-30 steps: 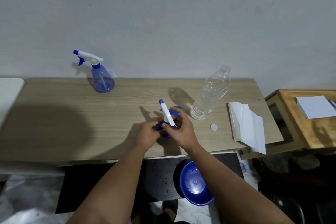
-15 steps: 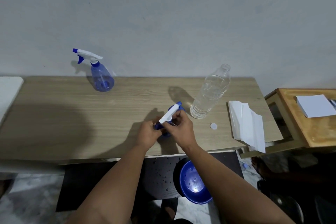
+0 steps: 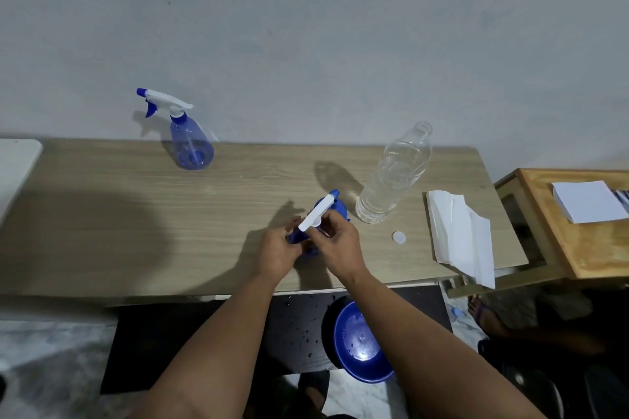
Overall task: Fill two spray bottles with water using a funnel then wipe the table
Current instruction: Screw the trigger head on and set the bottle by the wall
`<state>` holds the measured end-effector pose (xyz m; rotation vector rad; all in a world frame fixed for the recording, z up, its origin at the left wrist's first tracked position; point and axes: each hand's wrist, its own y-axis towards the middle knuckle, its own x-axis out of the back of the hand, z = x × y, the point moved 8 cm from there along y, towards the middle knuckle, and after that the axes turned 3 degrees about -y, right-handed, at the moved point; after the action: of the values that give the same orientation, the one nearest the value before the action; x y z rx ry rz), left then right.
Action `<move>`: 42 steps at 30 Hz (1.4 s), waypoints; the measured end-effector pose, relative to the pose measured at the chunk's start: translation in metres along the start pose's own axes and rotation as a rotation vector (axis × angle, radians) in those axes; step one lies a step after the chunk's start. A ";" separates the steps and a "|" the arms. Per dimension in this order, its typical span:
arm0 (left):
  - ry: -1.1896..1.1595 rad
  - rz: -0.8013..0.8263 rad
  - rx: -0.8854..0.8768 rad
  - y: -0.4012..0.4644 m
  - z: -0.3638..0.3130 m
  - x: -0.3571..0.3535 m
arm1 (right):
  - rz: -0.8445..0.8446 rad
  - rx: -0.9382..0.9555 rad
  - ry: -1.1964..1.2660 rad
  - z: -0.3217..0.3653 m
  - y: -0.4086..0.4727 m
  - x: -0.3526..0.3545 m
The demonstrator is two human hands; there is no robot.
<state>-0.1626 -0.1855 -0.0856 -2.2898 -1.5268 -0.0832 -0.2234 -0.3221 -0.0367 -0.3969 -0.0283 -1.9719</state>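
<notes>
A blue spray bottle (image 3: 335, 209) stands near the front middle of the wooden table (image 3: 136, 214), mostly hidden by my hands. My left hand (image 3: 279, 253) grips its body. My right hand (image 3: 335, 247) holds its white trigger head (image 3: 318, 216), whose blue nozzle points up and to the right. A second blue spray bottle (image 3: 190, 146), with its head on, stands at the back left. An uncapped clear water bottle (image 3: 394, 177) stands just right of my hands, with its white cap (image 3: 398, 237) lying on the table. Folded white paper towels (image 3: 459, 235) lie at the right end.
A blue basin (image 3: 359, 343) rests on a dark mat on the floor under the table's front edge. At the right stands a lower wooden side table (image 3: 578, 248) with a white paper pad (image 3: 587, 201). A person's foot (image 3: 480, 309) shows beside it. A grey wall runs behind.
The trigger head has swung round under my right hand: its nozzle pointed up-left a second ago and now points up-right. My left hand has stayed on the bottle.
</notes>
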 end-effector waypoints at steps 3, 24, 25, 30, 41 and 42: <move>0.011 -0.002 -0.007 0.001 0.004 -0.002 | -0.040 -0.022 0.052 -0.001 0.000 -0.001; 0.558 -0.147 -0.053 -0.129 0.046 0.062 | 0.064 -0.083 -0.167 -0.012 -0.048 -0.016; 0.568 -0.206 -0.042 -0.137 0.051 0.077 | 0.137 -0.080 -0.175 -0.012 -0.052 -0.027; 0.611 -0.443 0.097 -0.175 0.043 0.146 | 0.468 0.037 -0.242 0.020 -0.077 -0.095; 0.593 -0.695 0.206 -0.205 0.026 0.246 | 0.607 0.054 -0.486 0.079 -0.093 -0.183; 0.590 -0.701 0.203 -0.206 0.023 0.249 | 0.608 0.046 -0.508 0.080 -0.093 -0.185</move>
<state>-0.2506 0.1092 0.0152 -1.3093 -1.7959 -0.6854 -0.2167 -0.1034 -0.0001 -0.7673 -0.2469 -1.2363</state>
